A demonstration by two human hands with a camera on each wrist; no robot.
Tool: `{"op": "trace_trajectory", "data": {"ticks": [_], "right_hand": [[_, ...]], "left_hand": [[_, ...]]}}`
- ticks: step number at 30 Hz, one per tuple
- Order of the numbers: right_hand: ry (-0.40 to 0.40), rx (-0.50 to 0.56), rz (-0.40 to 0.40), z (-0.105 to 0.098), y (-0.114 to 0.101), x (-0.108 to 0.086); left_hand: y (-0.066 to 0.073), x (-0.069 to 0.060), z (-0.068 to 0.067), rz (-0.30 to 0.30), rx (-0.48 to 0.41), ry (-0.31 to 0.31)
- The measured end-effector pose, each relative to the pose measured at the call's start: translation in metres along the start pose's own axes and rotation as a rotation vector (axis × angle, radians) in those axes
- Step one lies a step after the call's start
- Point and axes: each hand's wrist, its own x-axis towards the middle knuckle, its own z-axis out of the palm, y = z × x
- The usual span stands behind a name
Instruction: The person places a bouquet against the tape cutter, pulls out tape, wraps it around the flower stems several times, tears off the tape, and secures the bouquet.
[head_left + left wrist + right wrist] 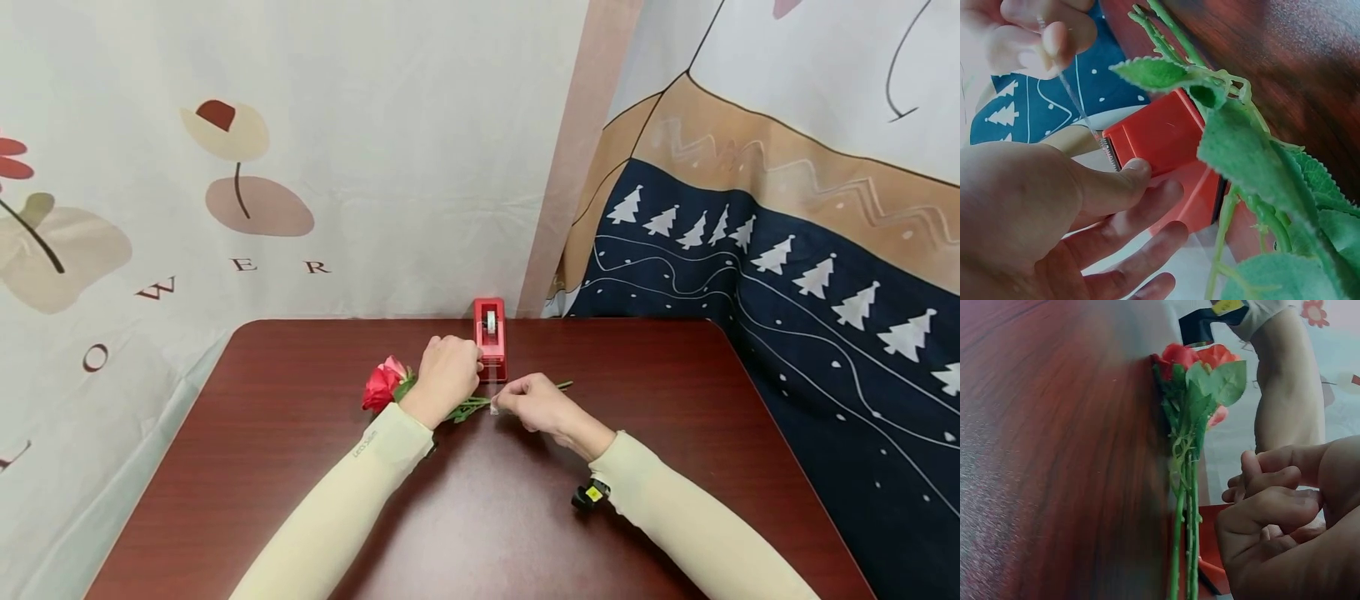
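"What's the right hand (538, 404) holding?"

"It's pinching a clear tape strip (1077, 99), near the head view's centre. It's looking light, limp and clingy; I'd be taking only its end."

"And the left hand (447, 371)?"

"Its fingers are lying loosely apart, thumb touching the stiff-looking red tape dispenser (1157, 134). It's partly hiding the roses (384, 383), left of centre; I'm not making out whether the tape is touching the stems (1192, 519)."
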Motion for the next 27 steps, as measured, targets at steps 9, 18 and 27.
{"op": "trace_trajectory", "data": {"ticks": [9, 18, 27], "right_hand": [[0.004, 0.03, 0.04, 0.007, 0.017, 0.007], [0.038, 0.012, 0.039, 0.007, 0.023, 0.009], [0.14, -0.181, -0.022, 0.012, 0.028, 0.013]], "left_hand": [[0.007, -0.014, -0.006, 0.021, 0.093, 0.009], [0.016, -0.033, -0.009, 0.092, 0.041, -0.067], [0.011, -0.033, 0.012, 0.171, 0.03, -0.114]]}}
